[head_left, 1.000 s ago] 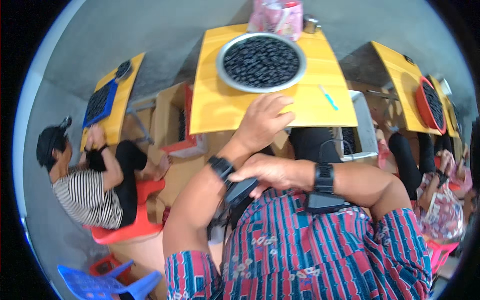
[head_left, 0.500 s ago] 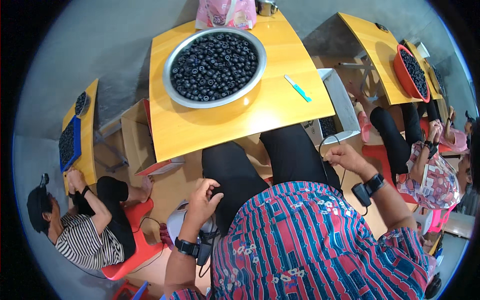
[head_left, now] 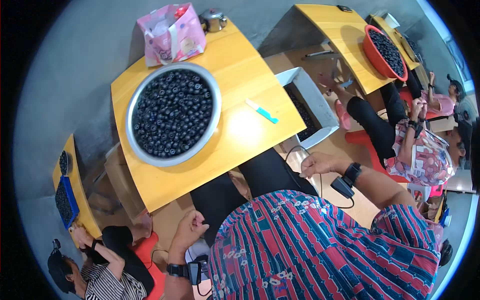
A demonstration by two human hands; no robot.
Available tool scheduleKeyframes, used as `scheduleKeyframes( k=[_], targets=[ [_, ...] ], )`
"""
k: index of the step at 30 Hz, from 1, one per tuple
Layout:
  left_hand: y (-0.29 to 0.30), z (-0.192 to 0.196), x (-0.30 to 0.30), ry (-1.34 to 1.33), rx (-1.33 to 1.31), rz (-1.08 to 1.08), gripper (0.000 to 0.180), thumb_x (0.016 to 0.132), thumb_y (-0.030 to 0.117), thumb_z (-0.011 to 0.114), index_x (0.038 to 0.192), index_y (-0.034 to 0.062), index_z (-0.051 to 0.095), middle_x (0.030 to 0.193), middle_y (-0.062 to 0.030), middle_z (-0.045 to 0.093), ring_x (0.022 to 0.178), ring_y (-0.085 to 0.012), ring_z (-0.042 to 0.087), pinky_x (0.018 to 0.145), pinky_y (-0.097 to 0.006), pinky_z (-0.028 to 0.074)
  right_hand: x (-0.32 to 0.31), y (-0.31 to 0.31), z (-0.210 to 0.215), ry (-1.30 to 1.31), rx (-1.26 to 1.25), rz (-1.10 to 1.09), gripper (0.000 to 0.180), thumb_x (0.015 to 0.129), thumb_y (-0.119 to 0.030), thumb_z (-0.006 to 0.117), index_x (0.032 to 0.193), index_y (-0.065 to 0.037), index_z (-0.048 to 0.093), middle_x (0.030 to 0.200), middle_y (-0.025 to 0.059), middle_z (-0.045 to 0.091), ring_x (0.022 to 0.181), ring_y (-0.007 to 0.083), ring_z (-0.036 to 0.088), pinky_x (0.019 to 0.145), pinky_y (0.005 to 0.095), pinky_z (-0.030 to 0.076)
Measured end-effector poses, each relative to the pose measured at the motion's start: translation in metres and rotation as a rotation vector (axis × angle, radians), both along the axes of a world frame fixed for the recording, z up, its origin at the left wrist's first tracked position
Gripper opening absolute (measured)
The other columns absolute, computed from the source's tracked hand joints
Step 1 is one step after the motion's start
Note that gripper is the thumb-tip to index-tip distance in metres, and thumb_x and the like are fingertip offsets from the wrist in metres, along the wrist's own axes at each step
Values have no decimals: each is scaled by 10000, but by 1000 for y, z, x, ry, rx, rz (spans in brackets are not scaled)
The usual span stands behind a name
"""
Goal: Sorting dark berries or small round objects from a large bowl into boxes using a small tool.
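My left hand [head_left: 190,231] is loosely curled beside my left thigh, with nothing visible in its fingers. Over my right thigh, my right hand [head_left: 321,164] has its fingertips pinched together; whatever they might hold is hidden. A thin black cable [head_left: 292,150] loops around that hand, by the small black box [head_left: 342,188] at my wrist. In front of me, a wide metal basin [head_left: 218,107] full of small round black pieces [head_left: 172,115] with hollow ends rests on the yellow table [head_left: 240,75]. Right of it lies a small knife [head_left: 263,112] with a turquoise handle.
A pink bag [head_left: 172,35] and a metal pot [head_left: 214,20] stand at the table's far edge. A pale box [head_left: 327,127] and a cardboard box [head_left: 121,180] flank the table. Other people sit left and right, near a blue tray [head_left: 71,197] and a red basin [head_left: 370,52].
The view has turned, so the table and basin appear farther left and lower. My left hand's fingers have curled in more and sit off the thigh. My right hand stays pinched.
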State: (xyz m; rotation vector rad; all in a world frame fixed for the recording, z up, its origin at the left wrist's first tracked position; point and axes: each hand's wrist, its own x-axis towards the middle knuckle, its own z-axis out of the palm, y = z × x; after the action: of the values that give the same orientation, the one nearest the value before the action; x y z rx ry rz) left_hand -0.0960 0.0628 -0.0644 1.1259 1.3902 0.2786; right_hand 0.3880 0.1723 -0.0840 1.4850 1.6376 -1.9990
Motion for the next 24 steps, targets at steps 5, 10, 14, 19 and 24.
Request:
scheduleKeyframes(
  k=[5,10,14,19,24],
  targets=[
    [-25,-21,17,-52,61,187,156,811,62,670,886,76,533,783,45,485,714,-49,464,655,-208,401,34,21,-39,-11,89,-63,183,778,-193,701,722,-21,675,712,96,675,702,186,649,648,336,513],
    [-41,-36,17,-14,94,185,139,826,66,654,809,95,519,727,75,442,687,-26,430,626,-188,361,78,23,-155,-414,976,-47,290,760,-238,632,986,-62,674,1019,196,661,960,376,624,847,446,497],
    [-40,-7,28,16,62,138,162,853,86,634,808,101,479,727,76,410,671,-18,402,601,-190,346,71,24,-208,-475,895,-209,510,736,-305,697,1192,-99,601,1134,207,632,1066,374,601,922,433,486],
    [-51,1,30,162,140,63,205,882,161,623,825,91,440,733,51,389,664,-37,374,581,-210,339,50,5,-222,-688,575,16,510,725,-339,717,1206,-192,638,1263,154,578,1172,331,551,958,465,468],
    [-45,2,41,307,254,-6,283,890,212,618,787,62,402,699,1,363,652,-83,378,569,-265,339,52,-21,-207,-624,647,202,324,753,-313,719,944,-52,729,998,167,687,978,338,650,871,403,521]
  ],
)
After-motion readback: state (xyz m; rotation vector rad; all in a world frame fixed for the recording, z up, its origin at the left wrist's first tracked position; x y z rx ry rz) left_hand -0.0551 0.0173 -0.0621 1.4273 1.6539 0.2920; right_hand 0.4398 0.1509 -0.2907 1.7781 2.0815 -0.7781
